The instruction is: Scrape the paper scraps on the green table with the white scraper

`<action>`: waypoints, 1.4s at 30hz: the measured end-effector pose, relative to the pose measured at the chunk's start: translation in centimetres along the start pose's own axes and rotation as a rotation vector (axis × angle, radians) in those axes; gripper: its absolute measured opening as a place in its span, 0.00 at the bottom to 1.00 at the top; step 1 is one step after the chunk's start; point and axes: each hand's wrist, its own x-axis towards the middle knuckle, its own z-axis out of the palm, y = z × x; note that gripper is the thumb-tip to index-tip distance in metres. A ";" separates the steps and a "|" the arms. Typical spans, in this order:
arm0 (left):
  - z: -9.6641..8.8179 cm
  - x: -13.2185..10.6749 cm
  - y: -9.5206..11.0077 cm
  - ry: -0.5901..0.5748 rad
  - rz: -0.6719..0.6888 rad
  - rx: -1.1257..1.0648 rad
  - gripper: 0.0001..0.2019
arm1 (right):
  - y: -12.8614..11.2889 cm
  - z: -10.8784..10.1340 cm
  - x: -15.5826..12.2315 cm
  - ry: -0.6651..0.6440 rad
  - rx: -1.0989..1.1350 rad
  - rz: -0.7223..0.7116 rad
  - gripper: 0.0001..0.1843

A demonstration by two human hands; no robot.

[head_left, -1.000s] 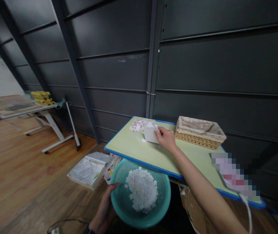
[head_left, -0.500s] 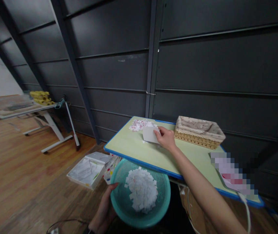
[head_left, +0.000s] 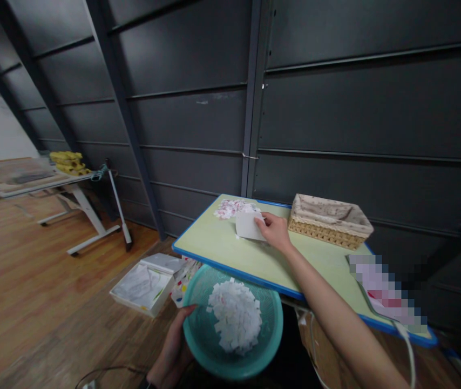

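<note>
In the head view, the right hand [head_left: 275,229] pinches a flat, rectangular white card [head_left: 249,226] over the pale green surface [head_left: 210,243], beyond the round teal mesh basket [head_left: 198,337]. The left hand [head_left: 178,336] grips this basket's side; inside lie heaped white pieces [head_left: 236,316], small and papery.

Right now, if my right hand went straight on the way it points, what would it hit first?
Probably the pile of paper bits on the table, beyond the white card your right hand holds, though depth is hard to judge.
</note>
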 end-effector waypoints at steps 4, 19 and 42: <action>-0.1 0.1 -0.1 -0.016 0.012 -0.020 0.03 | -0.1 0.3 0.0 0.005 0.092 0.025 0.20; 0.5 -0.3 0.2 -0.008 -0.032 -0.030 0.13 | 0.3 0.3 0.1 0.023 0.058 0.030 0.19; -0.2 0.4 -0.1 -0.010 -0.016 -0.016 0.09 | -0.3 0.3 -0.3 0.007 -0.020 -0.062 0.19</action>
